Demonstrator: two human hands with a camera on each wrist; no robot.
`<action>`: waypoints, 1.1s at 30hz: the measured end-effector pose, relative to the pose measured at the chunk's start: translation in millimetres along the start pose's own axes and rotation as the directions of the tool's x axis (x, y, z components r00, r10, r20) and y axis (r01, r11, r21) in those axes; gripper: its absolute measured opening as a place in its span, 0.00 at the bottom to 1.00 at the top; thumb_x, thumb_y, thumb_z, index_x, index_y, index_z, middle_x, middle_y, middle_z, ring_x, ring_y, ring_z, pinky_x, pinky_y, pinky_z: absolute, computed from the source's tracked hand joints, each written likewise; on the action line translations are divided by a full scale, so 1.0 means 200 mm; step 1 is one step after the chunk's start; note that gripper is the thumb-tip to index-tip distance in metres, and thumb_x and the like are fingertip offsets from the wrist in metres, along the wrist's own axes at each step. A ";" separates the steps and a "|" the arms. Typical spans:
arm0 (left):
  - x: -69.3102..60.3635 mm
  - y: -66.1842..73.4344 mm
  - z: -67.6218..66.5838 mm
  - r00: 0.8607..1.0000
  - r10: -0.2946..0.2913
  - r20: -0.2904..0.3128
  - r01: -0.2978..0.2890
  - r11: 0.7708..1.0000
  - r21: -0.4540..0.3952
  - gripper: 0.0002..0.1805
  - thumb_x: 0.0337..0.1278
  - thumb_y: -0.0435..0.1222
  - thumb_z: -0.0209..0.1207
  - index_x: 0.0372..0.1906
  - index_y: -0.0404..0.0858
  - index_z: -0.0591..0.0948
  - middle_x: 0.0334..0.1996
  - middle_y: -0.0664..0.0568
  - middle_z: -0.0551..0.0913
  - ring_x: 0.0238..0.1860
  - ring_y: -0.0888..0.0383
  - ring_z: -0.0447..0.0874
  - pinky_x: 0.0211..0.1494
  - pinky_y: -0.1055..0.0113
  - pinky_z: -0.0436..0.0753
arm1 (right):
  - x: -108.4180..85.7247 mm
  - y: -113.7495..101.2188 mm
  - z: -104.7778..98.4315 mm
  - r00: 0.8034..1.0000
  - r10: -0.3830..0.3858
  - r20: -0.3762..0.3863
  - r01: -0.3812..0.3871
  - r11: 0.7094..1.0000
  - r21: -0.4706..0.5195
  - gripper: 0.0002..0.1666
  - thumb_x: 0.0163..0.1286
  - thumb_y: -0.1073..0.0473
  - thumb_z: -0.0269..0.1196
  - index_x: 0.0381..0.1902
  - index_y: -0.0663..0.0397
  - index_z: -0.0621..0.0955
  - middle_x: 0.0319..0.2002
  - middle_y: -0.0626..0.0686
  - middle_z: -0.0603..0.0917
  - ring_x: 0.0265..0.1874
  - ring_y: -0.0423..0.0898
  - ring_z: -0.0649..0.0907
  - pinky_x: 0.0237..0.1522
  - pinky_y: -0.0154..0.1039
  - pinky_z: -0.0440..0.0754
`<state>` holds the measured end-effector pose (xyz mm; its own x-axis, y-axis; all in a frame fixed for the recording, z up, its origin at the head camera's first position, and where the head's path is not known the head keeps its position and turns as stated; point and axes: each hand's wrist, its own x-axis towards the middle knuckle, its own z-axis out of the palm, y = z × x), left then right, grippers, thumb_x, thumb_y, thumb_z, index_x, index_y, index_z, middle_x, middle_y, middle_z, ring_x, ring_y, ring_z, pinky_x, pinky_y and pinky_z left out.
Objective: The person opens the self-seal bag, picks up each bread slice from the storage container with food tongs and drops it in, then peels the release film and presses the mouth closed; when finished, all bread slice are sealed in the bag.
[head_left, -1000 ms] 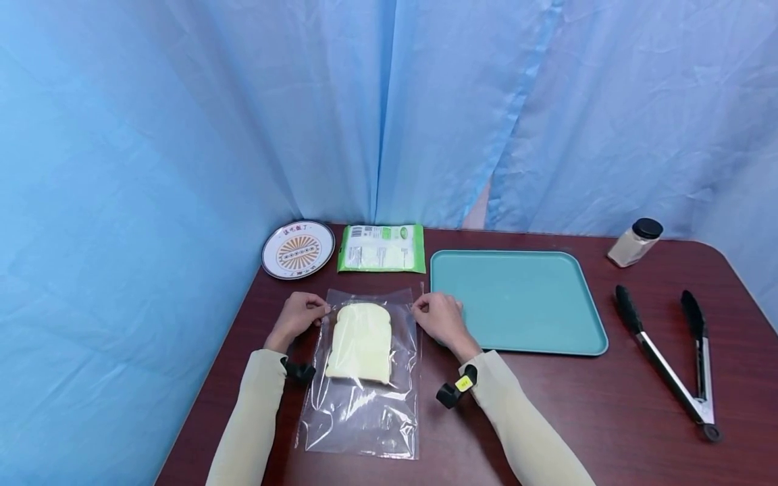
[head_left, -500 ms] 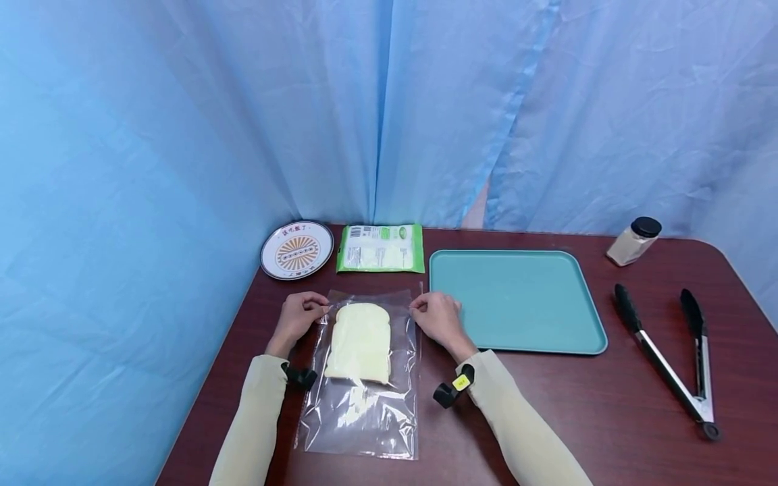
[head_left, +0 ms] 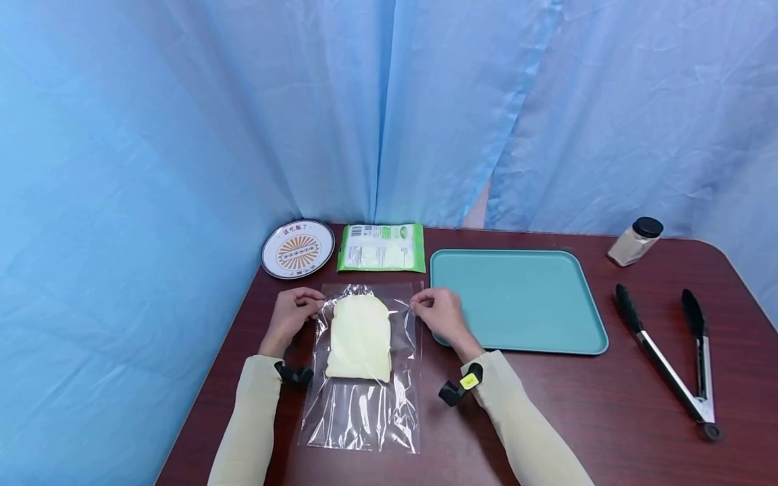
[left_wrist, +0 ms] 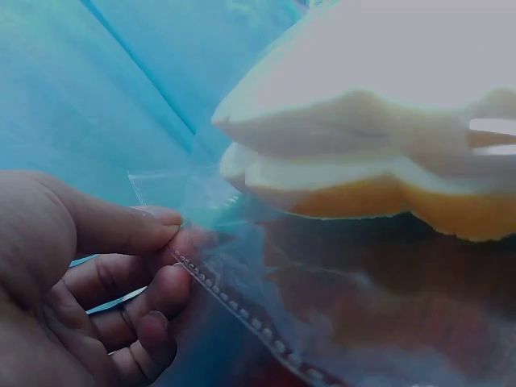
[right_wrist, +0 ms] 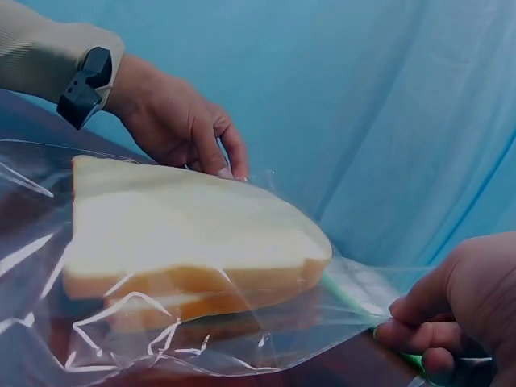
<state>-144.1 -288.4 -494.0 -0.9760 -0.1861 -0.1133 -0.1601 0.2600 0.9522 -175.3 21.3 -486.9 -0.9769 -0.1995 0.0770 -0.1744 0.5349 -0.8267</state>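
Note:
Two stacked slices of bread lie inside a clear plastic bag at the near left of the table. The left wrist view shows the slices one above the other, with a thin gap at their edges. My left hand pinches the bag's left edge near its far end, between thumb and fingers. Across from it, my right hand pinches the right edge near the far corner. The right wrist view has the bag's film pulled out toward my right thumb and fingers.
Behind the bag lie a round patterned plate and a green-and-white packet. A teal tray is right of my right hand. Farther right are open tongs and a black-lidded jar. Blue curtains hang behind the table.
The bag and bread have shifted slightly away from me, and the film's creases and glare differ. My left hand has moved a little left. Both hands keep their pinch on the bag.

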 end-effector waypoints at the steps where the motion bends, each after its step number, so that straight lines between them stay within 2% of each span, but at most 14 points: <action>1: 0.00 0.01 -0.01 1.000 0.004 -0.005 -0.004 1.000 -0.006 0.10 0.58 0.23 0.62 0.44 0.22 0.83 0.21 0.57 0.84 0.21 0.64 0.78 0.28 0.71 0.79 | 0.00 -0.01 -0.01 1.000 -0.003 0.001 0.003 1.000 0.015 0.03 0.62 0.63 0.69 0.31 0.55 0.90 0.28 0.54 0.91 0.24 0.38 0.83 0.30 0.32 0.78; 3: -0.01 0.03 -0.02 1.000 0.024 -0.010 -0.024 0.999 -0.024 0.10 0.59 0.23 0.62 0.45 0.21 0.83 0.21 0.59 0.84 0.22 0.65 0.79 0.29 0.71 0.80 | 0.00 -0.02 -0.02 1.000 -0.016 0.002 0.016 0.999 0.036 0.03 0.63 0.63 0.69 0.32 0.55 0.90 0.29 0.55 0.91 0.25 0.39 0.83 0.30 0.31 0.77; 7: -0.03 0.09 -0.03 0.995 0.100 -0.026 -0.102 0.993 -0.060 0.10 0.60 0.24 0.63 0.44 0.20 0.82 0.21 0.62 0.85 0.23 0.68 0.82 0.31 0.73 0.82 | 0.00 -0.05 -0.06 0.996 -0.082 -0.026 0.083 0.996 0.037 0.04 0.64 0.63 0.68 0.34 0.56 0.89 0.29 0.55 0.90 0.28 0.44 0.85 0.31 0.33 0.79; 11: -0.06 0.14 -0.05 0.978 0.200 -0.063 -0.205 0.976 -0.069 0.09 0.60 0.24 0.64 0.43 0.20 0.83 0.21 0.66 0.85 0.25 0.69 0.84 0.32 0.73 0.84 | -0.01 -0.09 -0.10 0.986 -0.152 -0.071 0.154 0.988 0.030 0.05 0.66 0.62 0.67 0.35 0.55 0.90 0.29 0.54 0.90 0.30 0.46 0.86 0.33 0.34 0.79; 14: -0.08 0.18 -0.05 0.962 0.251 -0.103 -0.259 0.964 -0.066 0.09 0.59 0.24 0.65 0.42 0.21 0.84 0.22 0.68 0.85 0.25 0.70 0.84 0.32 0.73 0.85 | -0.02 -0.12 -0.13 0.975 -0.196 -0.102 0.201 0.979 0.040 0.05 0.67 0.61 0.68 0.36 0.54 0.90 0.29 0.53 0.90 0.29 0.46 0.85 0.33 0.34 0.78; 18: -0.12 0.23 -0.06 0.945 0.289 -0.154 -0.301 0.951 -0.063 0.09 0.59 0.24 0.65 0.42 0.21 0.84 0.23 0.70 0.86 0.27 0.70 0.85 0.34 0.74 0.85 | -0.03 -0.15 -0.16 0.949 -0.276 -0.151 0.285 0.958 0.041 0.04 0.66 0.62 0.69 0.36 0.56 0.90 0.27 0.54 0.90 0.29 0.45 0.84 0.32 0.38 0.77; 23: -0.17 0.29 -0.07 0.915 0.361 -0.179 -0.382 0.919 -0.100 0.10 0.58 0.22 0.64 0.43 0.19 0.83 0.26 0.70 0.87 0.29 0.71 0.86 0.36 0.74 0.87 | -0.04 -0.19 -0.20 0.892 -0.391 -0.227 0.410 0.911 0.038 0.04 0.63 0.64 0.70 0.34 0.60 0.90 0.25 0.54 0.88 0.27 0.46 0.81 0.29 0.40 0.75; 25: -0.19 0.31 -0.08 0.894 0.409 -0.185 -0.435 0.890 -0.137 0.10 0.57 0.20 0.64 0.42 0.17 0.82 0.28 0.68 0.88 0.29 0.70 0.87 0.36 0.74 0.87 | -0.04 -0.21 -0.22 0.868 -0.429 -0.250 0.449 0.893 0.030 0.03 0.62 0.65 0.71 0.34 0.59 0.90 0.25 0.54 0.88 0.26 0.45 0.80 0.32 0.40 0.73; 27: -0.21 0.34 -0.09 0.863 0.467 -0.191 -0.498 0.850 -0.173 0.09 0.56 0.18 0.63 0.42 0.15 0.81 0.29 0.65 0.89 0.30 0.69 0.88 0.36 0.75 0.87 | -0.05 -0.23 -0.24 0.848 -0.459 -0.266 0.481 0.876 0.023 0.03 0.62 0.65 0.71 0.33 0.59 0.90 0.25 0.54 0.87 0.27 0.45 0.80 0.37 0.40 0.72; 31: -0.24 0.41 -0.11 0.789 0.581 -0.200 -0.615 0.750 -0.244 0.07 0.53 0.13 0.60 0.39 0.14 0.81 0.30 0.60 0.90 0.31 0.67 0.89 0.38 0.75 0.87 | -0.06 -0.27 -0.29 0.810 -0.515 -0.281 0.541 0.841 0.016 0.03 0.60 0.67 0.71 0.33 0.57 0.90 0.26 0.54 0.87 0.28 0.44 0.80 0.43 0.42 0.70; 33: -0.26 0.45 -0.12 0.759 0.619 -0.203 -0.651 0.714 -0.257 0.08 0.52 0.12 0.59 0.38 0.17 0.83 0.31 0.59 0.91 0.33 0.66 0.90 0.38 0.75 0.87 | -0.06 -0.29 -0.31 0.790 -0.541 -0.288 0.569 0.822 0.015 0.04 0.59 0.69 0.72 0.33 0.57 0.90 0.26 0.54 0.86 0.28 0.44 0.80 0.45 0.44 0.70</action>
<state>-104.7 -278.5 -396.6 -0.8098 -0.1723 0.5608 0.5591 0.0631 0.8267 -160.4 43.8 -404.8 -0.7132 -0.2107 0.6686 -0.6971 0.3140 -0.6446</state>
